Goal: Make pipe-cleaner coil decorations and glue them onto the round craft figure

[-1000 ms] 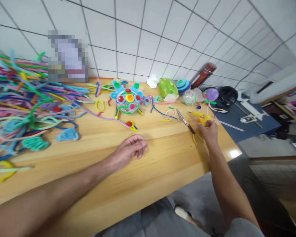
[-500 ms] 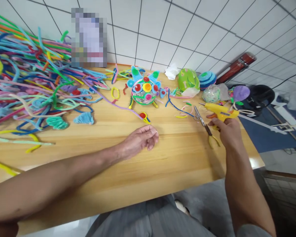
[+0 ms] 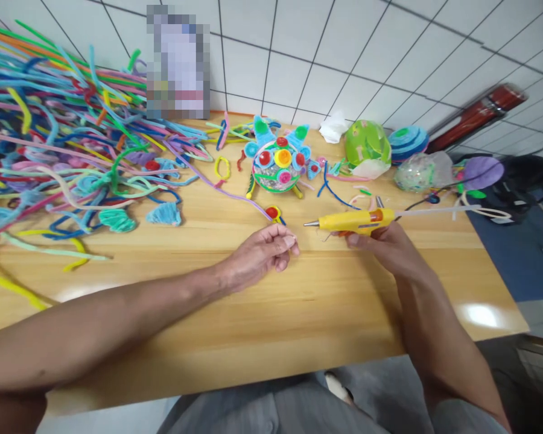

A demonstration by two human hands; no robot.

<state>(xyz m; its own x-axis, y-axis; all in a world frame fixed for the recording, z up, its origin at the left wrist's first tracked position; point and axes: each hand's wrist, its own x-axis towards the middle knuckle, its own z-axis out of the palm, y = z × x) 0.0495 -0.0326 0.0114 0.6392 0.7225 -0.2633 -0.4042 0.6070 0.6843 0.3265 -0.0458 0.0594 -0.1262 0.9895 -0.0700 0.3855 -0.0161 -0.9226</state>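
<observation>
My right hand point(image 3: 382, 247) grips a yellow glue gun point(image 3: 353, 221) held level over the wooden table point(image 3: 298, 313), its metal nozzle pointing left. My left hand point(image 3: 265, 253) rests on the table with fingers curled and pinched together; whether it holds something small I cannot tell. The nozzle tip is a short gap to the right of those fingers. Just beyond the left hand lies a small red and yellow coil piece point(image 3: 274, 213). Farther back stands a round craft figure point(image 3: 277, 166) with coloured discs and blue ears.
A big heap of coloured pipe cleaners point(image 3: 58, 138) covers the table's left half. Along the back right sit a green ball point(image 3: 366, 144), a blue coil point(image 3: 405, 140), a clear glittery ball point(image 3: 416, 172), a purple disc point(image 3: 482, 172) and a red cylinder point(image 3: 475, 116).
My right hand has lifted the glue gun from the right side and swung it left toward my left hand. The scissors it hovered over are now hidden. The view shifted left.
</observation>
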